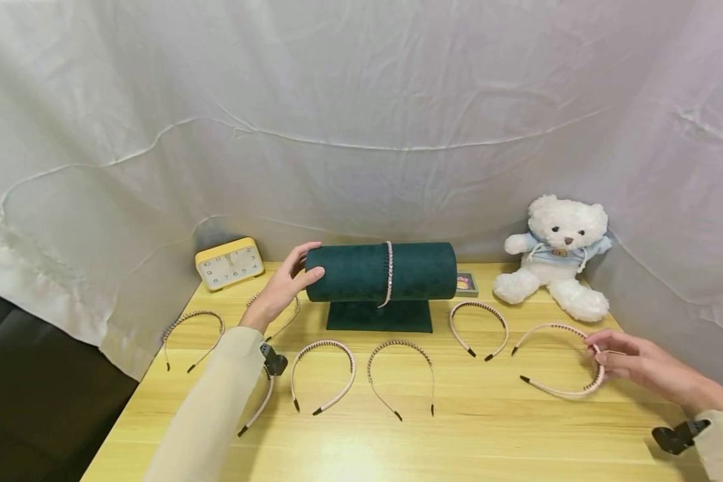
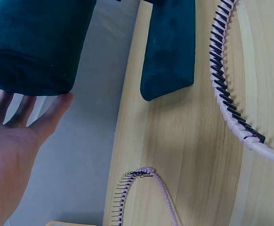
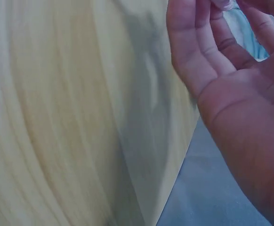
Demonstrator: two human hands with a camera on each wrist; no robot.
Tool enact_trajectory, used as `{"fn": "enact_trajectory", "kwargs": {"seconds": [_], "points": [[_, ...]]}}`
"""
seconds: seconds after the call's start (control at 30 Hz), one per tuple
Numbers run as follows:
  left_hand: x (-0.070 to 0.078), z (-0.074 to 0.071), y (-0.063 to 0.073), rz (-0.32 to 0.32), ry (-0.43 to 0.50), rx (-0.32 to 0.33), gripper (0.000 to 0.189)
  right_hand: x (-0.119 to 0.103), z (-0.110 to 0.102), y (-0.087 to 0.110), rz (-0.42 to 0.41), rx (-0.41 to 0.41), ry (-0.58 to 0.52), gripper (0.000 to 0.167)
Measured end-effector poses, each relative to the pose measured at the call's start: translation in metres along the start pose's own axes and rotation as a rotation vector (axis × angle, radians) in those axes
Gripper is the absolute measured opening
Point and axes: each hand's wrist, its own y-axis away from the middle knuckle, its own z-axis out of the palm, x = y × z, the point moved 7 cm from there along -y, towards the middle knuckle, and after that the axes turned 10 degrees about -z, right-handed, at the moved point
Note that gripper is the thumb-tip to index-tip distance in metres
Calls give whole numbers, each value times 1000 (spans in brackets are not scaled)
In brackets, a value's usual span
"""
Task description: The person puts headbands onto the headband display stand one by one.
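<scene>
A dark green velvet display stand [image 1: 349, 274], a padded roll on a flat base, stands at the table's middle. Around the roll sits a headband [image 1: 389, 274] with shiny stones. My left hand [image 1: 286, 284] holds the roll's left end, thumb at the front and fingers over the top; in the left wrist view its fingertips are partly hidden behind the roll. At the right, my right hand [image 1: 635, 365] pinches a pale pink headband [image 1: 557, 393] by its curved middle, its tips pointing left. In the right wrist view that headband is mostly out of frame.
Several other toothed headbands lie on the wooden table [image 1: 488, 435], including a pink one [image 1: 324, 343], a braided one [image 1: 400, 343] and one right of the stand [image 1: 478, 304]. Behind are a yellow clock [image 1: 230, 263], a white teddy bear [image 1: 560, 254] and a small grey box [image 1: 466, 284].
</scene>
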Motion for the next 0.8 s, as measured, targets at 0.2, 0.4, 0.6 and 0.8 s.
{"fn": "enact_trajectory", "kwargs": {"seconds": [0.2, 0.4, 0.6, 0.8], "points": [[-1, 0, -1, -1, 2, 0, 65, -12, -4, 0, -45, 70, -19, 48], [-2, 0, -1, -2, 7, -1, 63, -27, -2, -6, -88, 82, -23, 47], [-1, -1, 0, 3, 5, 0, 63, -45, 3, -17, -161, 123, -56, 46], [0, 0, 0, 2, 3, 0, 62, -66, 11, -30, -231, 149, -80, 44]]}}
